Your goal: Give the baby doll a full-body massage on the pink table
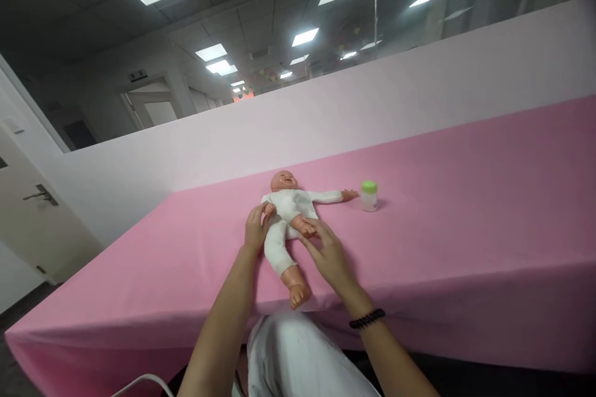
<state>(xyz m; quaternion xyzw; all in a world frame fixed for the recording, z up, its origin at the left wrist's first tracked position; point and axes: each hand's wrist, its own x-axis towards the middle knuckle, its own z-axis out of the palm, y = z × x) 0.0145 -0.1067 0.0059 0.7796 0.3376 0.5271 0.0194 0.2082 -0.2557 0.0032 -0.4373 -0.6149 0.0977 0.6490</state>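
A baby doll [286, 217] in a white sleepsuit lies on its back on the pink tablecloth [442, 217], its head away from me. My left hand [257, 229] curls around the doll's small arm by its shoulder. My right hand [328, 254], with a black beaded bracelet [367, 319] on the wrist, has its fingers against a bare, bent doll limb above the other leg. Whether those fingers grip the limb is unclear. A small jar [369, 196] with a green lid stands just beyond the doll's outstretched hand, out of reach of both my hands' fingers.
A pale pink partition [326, 118] runs along the far side of the table. A white door [41, 211] with a lever handle stands at the left. My white trousers [298, 356] show below the table edge, and a white cable [139, 381] lies at the bottom.
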